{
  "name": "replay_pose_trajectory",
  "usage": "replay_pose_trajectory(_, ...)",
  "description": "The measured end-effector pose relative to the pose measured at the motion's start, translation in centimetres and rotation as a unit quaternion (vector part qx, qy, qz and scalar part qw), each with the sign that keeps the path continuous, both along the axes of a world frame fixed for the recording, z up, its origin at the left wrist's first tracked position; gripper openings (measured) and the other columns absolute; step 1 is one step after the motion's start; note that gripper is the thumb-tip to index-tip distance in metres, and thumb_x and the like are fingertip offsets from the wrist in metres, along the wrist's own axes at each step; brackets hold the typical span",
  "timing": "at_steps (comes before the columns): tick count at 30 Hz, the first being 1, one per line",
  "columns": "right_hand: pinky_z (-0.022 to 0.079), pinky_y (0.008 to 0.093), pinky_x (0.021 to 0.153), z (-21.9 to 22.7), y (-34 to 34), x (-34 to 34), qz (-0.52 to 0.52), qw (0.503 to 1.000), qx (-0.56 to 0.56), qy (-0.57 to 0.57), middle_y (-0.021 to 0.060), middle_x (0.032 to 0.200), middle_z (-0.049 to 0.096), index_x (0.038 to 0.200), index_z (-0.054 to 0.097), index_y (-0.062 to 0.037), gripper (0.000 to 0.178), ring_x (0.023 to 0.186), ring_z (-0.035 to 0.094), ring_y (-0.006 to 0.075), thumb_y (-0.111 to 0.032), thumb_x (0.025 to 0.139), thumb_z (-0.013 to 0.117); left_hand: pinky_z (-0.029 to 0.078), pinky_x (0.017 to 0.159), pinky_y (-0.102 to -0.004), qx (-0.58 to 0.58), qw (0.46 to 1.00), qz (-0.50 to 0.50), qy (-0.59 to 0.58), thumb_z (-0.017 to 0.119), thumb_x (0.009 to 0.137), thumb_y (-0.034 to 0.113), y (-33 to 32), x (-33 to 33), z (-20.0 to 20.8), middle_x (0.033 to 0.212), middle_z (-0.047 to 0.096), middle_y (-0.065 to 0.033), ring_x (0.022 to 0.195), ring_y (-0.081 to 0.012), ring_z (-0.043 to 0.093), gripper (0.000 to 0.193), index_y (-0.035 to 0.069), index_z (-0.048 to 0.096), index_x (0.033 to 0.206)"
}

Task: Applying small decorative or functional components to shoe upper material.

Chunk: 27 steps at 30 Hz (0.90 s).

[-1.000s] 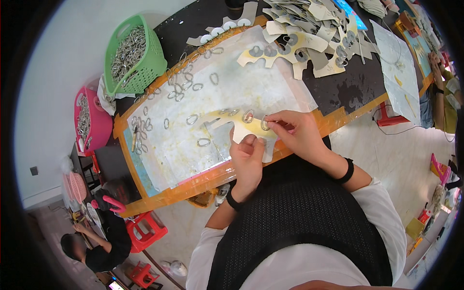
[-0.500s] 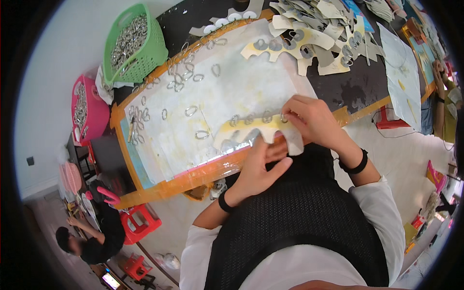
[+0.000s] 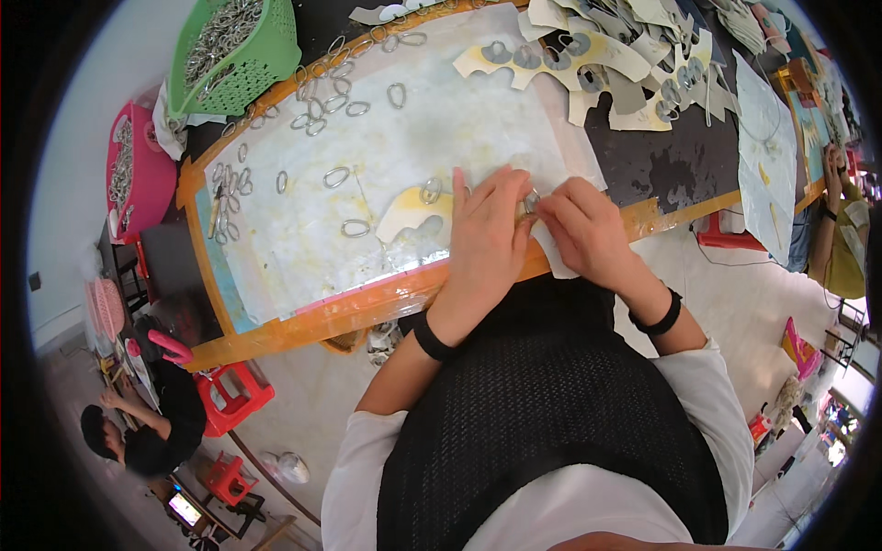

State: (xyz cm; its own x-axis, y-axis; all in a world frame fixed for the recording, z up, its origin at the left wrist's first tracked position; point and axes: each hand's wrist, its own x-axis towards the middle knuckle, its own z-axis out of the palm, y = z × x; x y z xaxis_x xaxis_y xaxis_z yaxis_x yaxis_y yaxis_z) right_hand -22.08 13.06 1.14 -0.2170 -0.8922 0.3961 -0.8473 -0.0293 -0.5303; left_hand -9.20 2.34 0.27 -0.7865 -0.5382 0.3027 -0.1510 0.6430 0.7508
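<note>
Left hand (image 3: 485, 234) has come up from the near edge over the past half second and now lies across the middle of a cream, flat, scalloped strip with a yellow-stained far edge (image 3: 409, 216); the right hand (image 3: 588, 230) stays at the strip's right part. The right hand's thumb and fingertips are pinched close on a silver oval metal ring (image 3: 531, 200) at the strip's far edge. The left fingers are extended and near together; whether they grip the strip or only rest on it, I cannot tell.

That pinched ring sits between the two hands, just left of the right fingertips, which are the nearer or at least the touching ones. The strip's long axis runs roughly left to right, along the desk's orange-taped near edge (image 3: 358, 298), under the left hand. Its left end shows bare beyond that hand, with another silver oval ring (image 3: 430, 190) on it.

Farther left on the white sheet (image 3: 303, 248) lie loose silver rings (image 3: 336, 177). Beyond are a pink plastic basket (image 3: 152, 184), a green perforated plastic basket (image 3: 266, 73) and, at the far right, a pile of cream-and-grey scalloped pieces (image 3: 634, 60).
</note>
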Motion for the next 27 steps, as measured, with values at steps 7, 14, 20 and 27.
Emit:
replay_pose_trajectory(7, 0.048, 0.0358, 0.066, 1.7, 1.2, -0.4, -0.007, 0.993, 0.027, -0.113, 0.0112, 0.091, 0.056, 0.099, 0.060, -0.0017, 0.025, 0.078, 0.056, 0.0281, 0.006, 0.075, 0.062, 0.016, 0.110, -0.0655, -0.067, 0.998, -0.017, 0.005, 0.068, 0.077, 0.004, -0.1, 0.3, -0.4, 0.106, 0.063, -0.0034, 0.122, -0.0272, 0.051, 0.007, 0.007, 0.067, 0.083)
replay_pose_trajectory(14, 0.050, 0.0356, 0.071, 0.7, 0.1, -2.1, 0.125, 0.989, -0.008, -0.073, 0.0116, 0.092, 0.060, 0.109, 0.057, -0.0034, 0.035, 0.083, 0.060, 0.0296, 0.008, 0.076, 0.061, 0.015, 0.112, -0.0584, -0.114, 0.993, 0.038, 0.009, 0.071, 0.076, 0.008, 0.7, 0.6, 0.1, 0.105, 0.063, 0.0003, 0.116, -0.0236, 0.051, 0.008, 0.011, 0.071, 0.084)
replay_pose_trajectory(20, 0.049, 0.0375, 0.070, 0.4, -0.1, -3.0, 0.153, 0.985, 0.027, -0.069, 0.0122, 0.086, 0.058, 0.109, 0.056, -0.0006, 0.033, 0.083, 0.057, 0.0300, 0.005, 0.077, 0.061, 0.016, 0.110, -0.0625, -0.165, 0.986, -0.001, 0.013, 0.070, 0.076, 0.009, 0.3, 0.8, -0.7, 0.099, 0.064, 0.0021, 0.113, -0.0234, 0.052, 0.008, 0.009, 0.070, 0.084)
replay_pose_trajectory(27, 0.047, 0.0370, 0.070, -0.5, 1.9, -2.0, 0.134, 0.991, -0.005, 0.026, 0.0136, 0.088, 0.057, 0.108, 0.055, 0.0039, 0.036, 0.078, 0.053, 0.0303, 0.008, 0.073, 0.061, 0.015, 0.110, -0.0655, -0.130, 0.991, -0.013, 0.000, 0.067, 0.078, 0.007, 0.3, 0.7, -0.7, 0.093, 0.065, 0.0030, 0.109, -0.0236, 0.054, 0.010, 0.010, 0.070, 0.087)
